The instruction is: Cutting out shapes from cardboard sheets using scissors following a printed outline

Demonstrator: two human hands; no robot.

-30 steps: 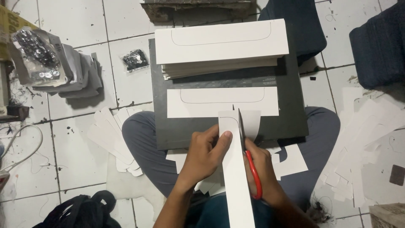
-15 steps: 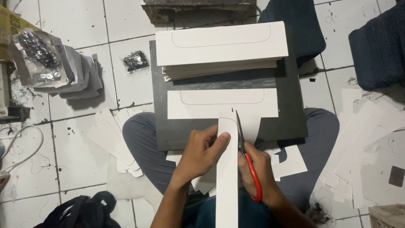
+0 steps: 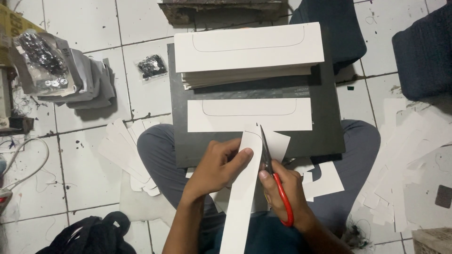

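The left hand (image 3: 214, 167) is pinching a long white card strip (image 3: 242, 197), with the fingers (image 3: 235, 157) closed over its left edge and the thumb lying across its face, so the strip is staying flat and steady. The right hand (image 3: 285, 193) is gripping red-handled scissors (image 3: 275, 178); its fingers are closed through the loops, and the blades are running up along the right edge of the strip, near its rounded top end.

Just beyond the fingertips a dark board (image 3: 325, 127) is resting across the person's lap and is serving as a counter. On it, a white card with a drawn outline (image 3: 249, 115) is lying near the scissor tips, and further away a stack of similar cards (image 3: 247, 51) is sitting. Left of the left hand, already shaped pieces (image 3: 127, 150) are fanning out on the tiled floor (image 3: 84, 164). Right of the right hand, white offcuts (image 3: 409, 160) are lying scattered.
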